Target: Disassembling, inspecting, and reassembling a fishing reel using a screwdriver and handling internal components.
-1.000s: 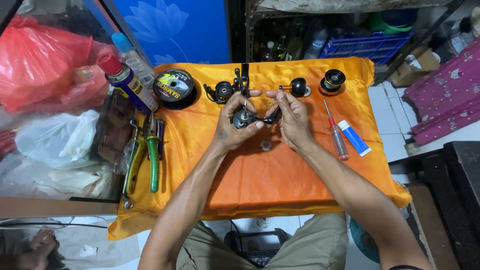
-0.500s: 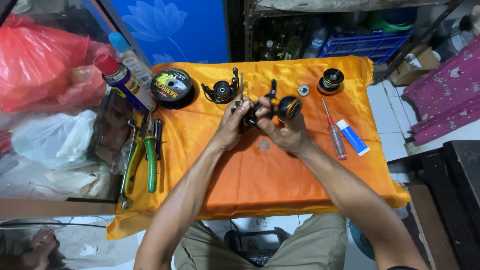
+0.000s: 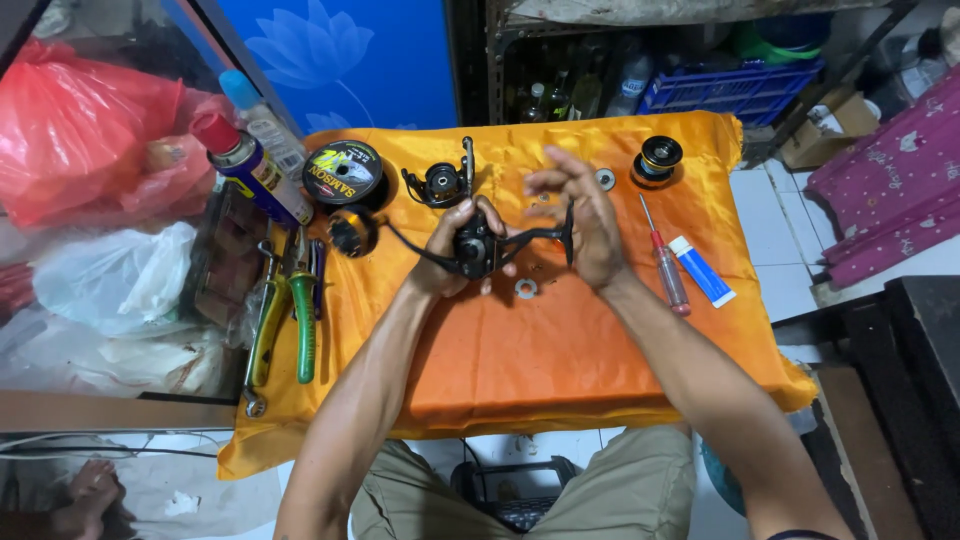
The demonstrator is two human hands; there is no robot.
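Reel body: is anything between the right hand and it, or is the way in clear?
Nothing visible stands between them. The left hand grips the black reel body above the orange cloth; the right hand is open right beside it, at the thin black arm sticking out of the body. A washer lies below on the cloth.

black reel body in the grip, plain orange cloth beneath it, green-handled pliers and red-capped can leftward.

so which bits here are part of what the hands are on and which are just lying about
In hand:
left hand
right hand
black reel body
its handle arm

Lying about:
washer
spool
screwdriver
blue tube
line spool
pliers
spray can
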